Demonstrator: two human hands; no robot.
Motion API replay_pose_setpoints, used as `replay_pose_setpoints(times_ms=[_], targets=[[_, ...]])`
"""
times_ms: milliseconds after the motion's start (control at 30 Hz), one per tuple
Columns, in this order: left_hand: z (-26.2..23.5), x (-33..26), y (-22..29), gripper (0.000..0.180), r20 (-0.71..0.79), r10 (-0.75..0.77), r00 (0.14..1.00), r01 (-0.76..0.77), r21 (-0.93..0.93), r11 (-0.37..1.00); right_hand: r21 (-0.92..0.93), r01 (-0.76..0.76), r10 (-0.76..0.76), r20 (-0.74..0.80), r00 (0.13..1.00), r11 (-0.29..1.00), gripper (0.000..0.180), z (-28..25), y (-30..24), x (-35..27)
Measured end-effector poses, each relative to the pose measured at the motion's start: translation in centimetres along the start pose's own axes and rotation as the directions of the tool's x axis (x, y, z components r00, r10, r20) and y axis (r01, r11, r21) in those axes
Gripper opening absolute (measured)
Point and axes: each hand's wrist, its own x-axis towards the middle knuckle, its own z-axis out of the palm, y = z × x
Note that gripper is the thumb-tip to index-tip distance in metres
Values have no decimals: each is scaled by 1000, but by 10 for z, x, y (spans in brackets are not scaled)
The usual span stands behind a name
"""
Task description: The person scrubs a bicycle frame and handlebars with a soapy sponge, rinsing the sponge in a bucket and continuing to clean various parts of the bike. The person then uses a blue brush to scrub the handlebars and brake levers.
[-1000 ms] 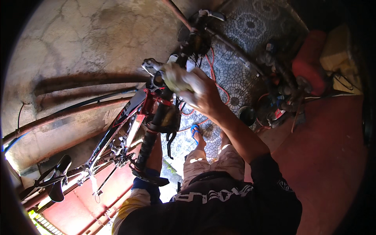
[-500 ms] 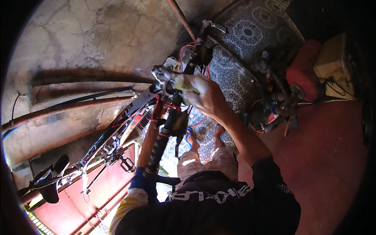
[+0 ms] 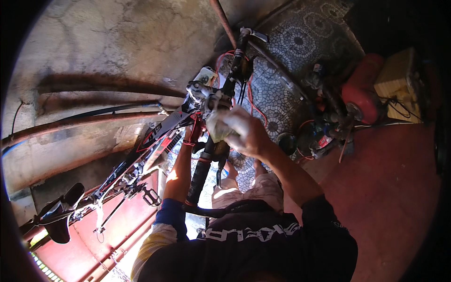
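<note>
A bicycle's handlebar (image 3: 199,176) with black grips runs from near my chest up to a brake lever (image 3: 258,35) at the far end. My right hand (image 3: 246,131) is closed around a pale yellow-green rag (image 3: 217,129) and presses it on the bar just beside the silver stem (image 3: 201,90). White smears, perhaps foam, show on these fingers. My left forearm (image 3: 177,181) reaches up under the near side of the bar. My left hand (image 3: 193,134) is mostly hidden behind the bar and the red parts by the head of the frame, so its fingers do not show.
The bicycle's frame (image 3: 124,167) leans along the wall at left, with a pedal (image 3: 151,197) and a black saddle (image 3: 61,218). Rusty pipes (image 3: 94,126) run along that wall. To the right stand a red tank (image 3: 364,89), a wooden box (image 3: 399,87) and cluttered machine parts (image 3: 329,127).
My right hand has drawn the rag down and nearer along the bar, away from the stem, uncovering it. My left arm stays beneath the bar, slightly shifted.
</note>
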Motion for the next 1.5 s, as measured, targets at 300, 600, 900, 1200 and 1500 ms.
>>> replay_pose_setpoints(times_ms=[300, 600, 900, 1200, 1500], targets=[[204, -100, 42, 58, -700, -117, 705, 559, 446, 699, -61, -65, 70, 80, 994, 996, 39, -17, 3, 14], [385, -143, -19, 53, -532, -80, 843, 293, 330, 897, -27, -9, 12, 140, 990, 1000, 33, -11, 19, 24], [373, -134, -23, 37, -397, 24, 918, 168, 441, 882, -214, 136, -98, 177, 979, 967, 44, -5, -28, -47], [384, -115, -24, 21, -303, 174, 937, 54, 618, 785, -275, 190, -113, 272, 956, 942, 31, -10, -51, -33], [359, -116, -20, 15, -106, 119, 987, -27, 624, 781, -64, -102, 106, 77, 991, 993, 27, -31, -49, -8]])
